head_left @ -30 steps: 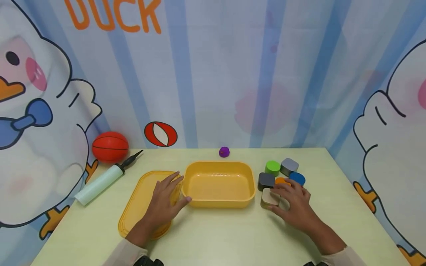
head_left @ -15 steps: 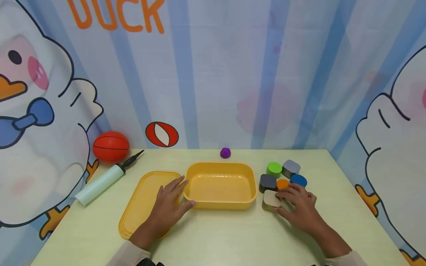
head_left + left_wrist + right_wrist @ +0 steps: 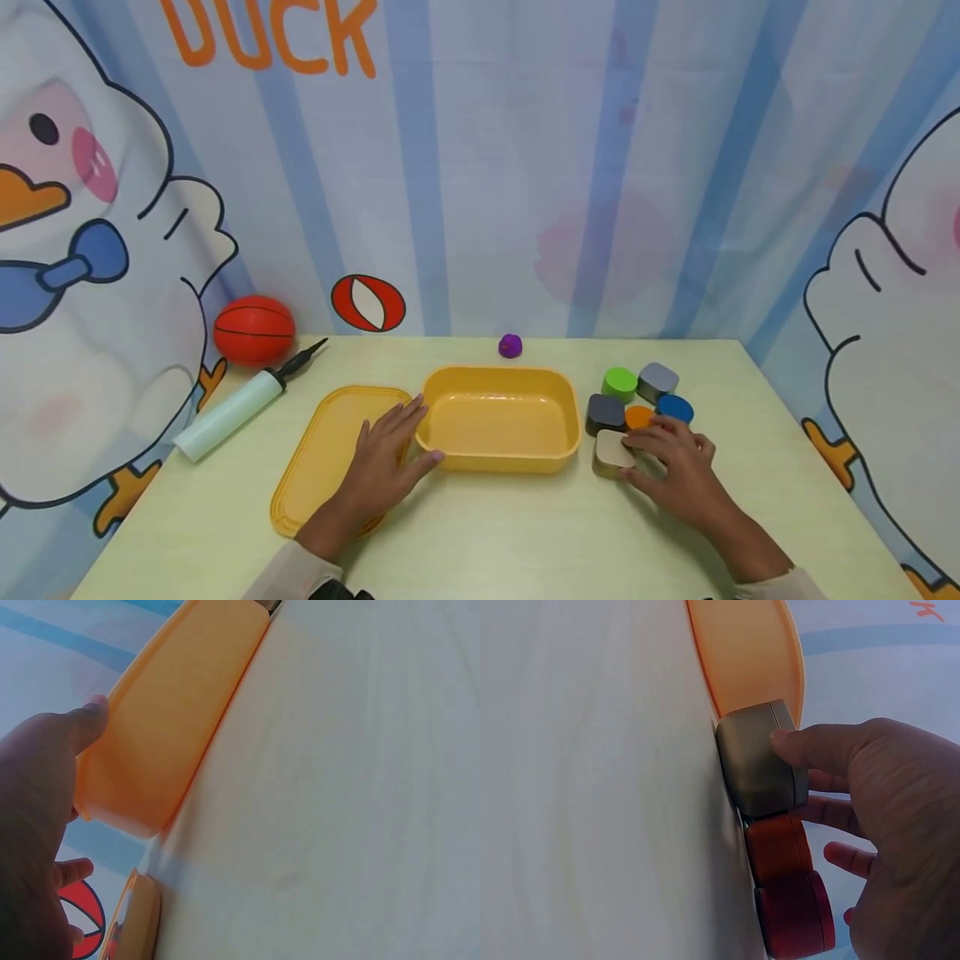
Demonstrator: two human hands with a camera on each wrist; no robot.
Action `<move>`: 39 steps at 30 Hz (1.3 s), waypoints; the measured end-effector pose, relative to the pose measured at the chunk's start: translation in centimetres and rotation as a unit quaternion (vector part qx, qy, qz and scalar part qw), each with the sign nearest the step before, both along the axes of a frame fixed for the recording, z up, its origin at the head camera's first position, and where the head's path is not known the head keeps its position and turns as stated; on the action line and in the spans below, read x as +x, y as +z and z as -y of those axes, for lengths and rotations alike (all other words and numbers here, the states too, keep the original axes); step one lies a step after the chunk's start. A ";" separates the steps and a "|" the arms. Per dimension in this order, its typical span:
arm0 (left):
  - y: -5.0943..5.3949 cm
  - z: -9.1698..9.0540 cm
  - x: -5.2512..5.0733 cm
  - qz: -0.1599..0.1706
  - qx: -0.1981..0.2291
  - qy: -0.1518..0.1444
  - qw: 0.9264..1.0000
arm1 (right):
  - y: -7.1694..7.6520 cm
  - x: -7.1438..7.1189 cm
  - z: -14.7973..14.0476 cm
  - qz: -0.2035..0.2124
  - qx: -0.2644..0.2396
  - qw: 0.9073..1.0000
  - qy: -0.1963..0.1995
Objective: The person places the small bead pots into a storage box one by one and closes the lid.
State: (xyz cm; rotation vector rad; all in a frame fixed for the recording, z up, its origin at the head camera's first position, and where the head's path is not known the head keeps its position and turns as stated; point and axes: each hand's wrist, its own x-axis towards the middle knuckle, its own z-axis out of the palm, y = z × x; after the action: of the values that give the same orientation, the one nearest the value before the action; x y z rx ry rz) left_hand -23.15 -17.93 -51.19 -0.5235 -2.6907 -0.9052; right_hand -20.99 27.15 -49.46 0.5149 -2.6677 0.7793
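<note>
The yellow container (image 3: 498, 462) stands in the middle of the table. My left hand (image 3: 378, 471) is at its left end, with fingers spread and loosely bent; in the left wrist view the thumb of this hand (image 3: 34, 795) touches the rim of the container (image 3: 150, 742). Right of the container is a beige box (image 3: 615, 450) with rounded corners. My right hand (image 3: 686, 475) pinches it, thumb at the front and fingertips on the lid's far right edge. In the right wrist view the hand (image 3: 900, 802) has its thumb against the box's lid (image 3: 757, 761).
Behind the beige box are dark grey (image 3: 605, 414), orange (image 3: 638, 417), blue (image 3: 675, 408), green (image 3: 620, 383) and light grey (image 3: 657, 382) boxes. A yellow lid (image 3: 322, 458), pump (image 3: 232, 412) and red ball (image 3: 255, 331) lie left; a purple object (image 3: 510, 346) sits behind.
The head view has shifted slightly. My left hand has edged right, over the container's left rim. More of the orange box shows beside my right fingers, and the beige box has stayed about where it was.
</note>
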 end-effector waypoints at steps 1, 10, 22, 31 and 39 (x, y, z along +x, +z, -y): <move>0.0 0.0 0.0 0.000 0.003 -0.001 1.000 | 0.1 0.0 0.0 -0.001 -0.001 1.000 0.000; 0.9 0.0 -0.4 0.003 0.007 -0.006 1.000 | 0.4 -0.5 0.2 -0.042 -0.036 0.998 0.017; 0.6 -0.2 -0.8 0.021 0.020 -0.007 1.000 | 1.3 -0.6 -0.6 -0.073 -0.076 0.994 0.010; 0.5 -0.2 -0.6 0.029 0.023 0.002 0.999 | 2.6 -1.4 -0.4 -0.141 -0.099 0.985 0.001; 0.2 -0.3 -0.2 0.039 0.029 0.010 0.999 | 3.2 -2.8 0.4 -0.167 -0.133 0.977 0.031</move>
State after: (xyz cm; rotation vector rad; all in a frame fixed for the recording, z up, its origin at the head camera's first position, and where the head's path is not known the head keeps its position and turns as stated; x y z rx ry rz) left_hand -23.35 -17.68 -50.94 -0.4573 -2.7240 -1.0163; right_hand -23.78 26.79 -46.26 0.6018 -2.2096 0.9565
